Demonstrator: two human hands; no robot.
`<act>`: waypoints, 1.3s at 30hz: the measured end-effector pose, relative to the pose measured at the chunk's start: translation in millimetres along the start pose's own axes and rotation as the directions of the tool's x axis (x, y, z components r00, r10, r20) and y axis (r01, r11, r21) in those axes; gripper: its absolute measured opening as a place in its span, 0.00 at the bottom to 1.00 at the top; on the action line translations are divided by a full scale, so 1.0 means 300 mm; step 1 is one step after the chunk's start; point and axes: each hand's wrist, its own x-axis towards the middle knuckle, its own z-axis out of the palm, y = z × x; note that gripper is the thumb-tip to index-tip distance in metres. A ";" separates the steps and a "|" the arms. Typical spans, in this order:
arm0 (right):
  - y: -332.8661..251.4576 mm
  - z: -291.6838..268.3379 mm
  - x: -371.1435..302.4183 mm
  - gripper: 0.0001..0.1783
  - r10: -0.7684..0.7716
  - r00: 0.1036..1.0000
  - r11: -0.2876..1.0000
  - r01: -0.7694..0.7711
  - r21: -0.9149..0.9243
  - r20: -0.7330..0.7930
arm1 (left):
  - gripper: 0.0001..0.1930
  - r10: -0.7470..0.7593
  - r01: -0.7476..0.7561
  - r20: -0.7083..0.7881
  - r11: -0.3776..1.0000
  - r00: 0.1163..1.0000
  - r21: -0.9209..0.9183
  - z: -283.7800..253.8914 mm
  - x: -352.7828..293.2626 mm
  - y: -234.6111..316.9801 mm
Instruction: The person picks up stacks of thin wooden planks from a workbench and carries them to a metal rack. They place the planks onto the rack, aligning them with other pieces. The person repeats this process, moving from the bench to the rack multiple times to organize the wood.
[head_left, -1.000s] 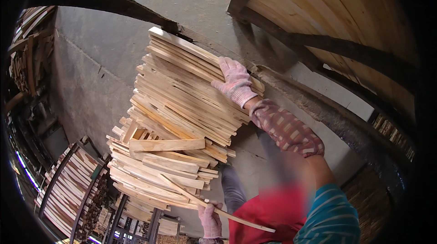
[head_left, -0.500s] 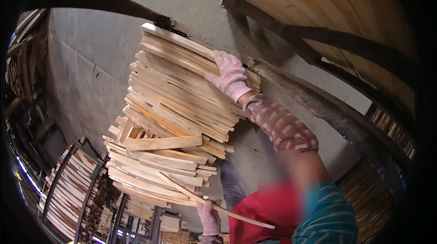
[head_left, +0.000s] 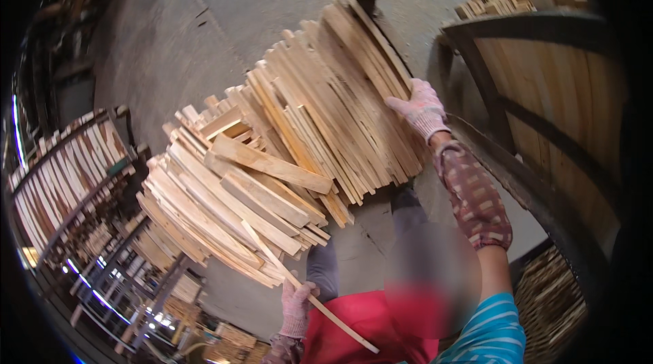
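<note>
A long pile of wooden slats runs from the lower left to the upper right in front of me. My left hand, in a pale pink glove, is closed around a thin wooden strip. The strip slants across my red apron, and its far end reaches over the near slats. My right hand, gloved alike, rests at the right edge of the pile with its thumb apart and its fingers stretched out against the outermost slats. A short wide board lies askew on top of the pile.
At the right stands a dark metal frame with wooden panels. Racks of stacked strips fill the left side. More wood pieces lie at the upper right. A grey concrete floor stretches beyond the pile.
The view has turned, so the pile now slants more steeply and sits farther right. My right hand stays at its outer edge. The left hand still holds the strip.
</note>
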 end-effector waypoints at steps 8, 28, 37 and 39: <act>-0.086 -0.046 -0.021 0.45 0.026 0.999 0.968 -0.020 -0.248 0.021 | 0.34 0.031 -0.031 0.006 0.998 0.999 -0.061 -0.009 -0.007 -0.063; -0.197 0.594 -1.319 0.35 -0.554 0.810 0.829 0.514 0.222 0.194 | 0.26 0.127 -0.262 -0.262 0.768 0.957 -0.584 -0.570 -0.116 -0.218; -0.626 0.776 -1.963 0.46 -0.645 0.398 0.738 0.545 0.397 0.652 | 0.28 0.239 -0.432 -0.366 0.615 0.899 -0.660 -0.959 0.036 -0.168; -0.784 0.801 -2.122 0.54 -0.585 0.402 0.725 0.648 0.232 0.704 | 0.31 0.237 -0.385 -0.305 0.611 0.922 -0.692 -1.058 0.091 -0.145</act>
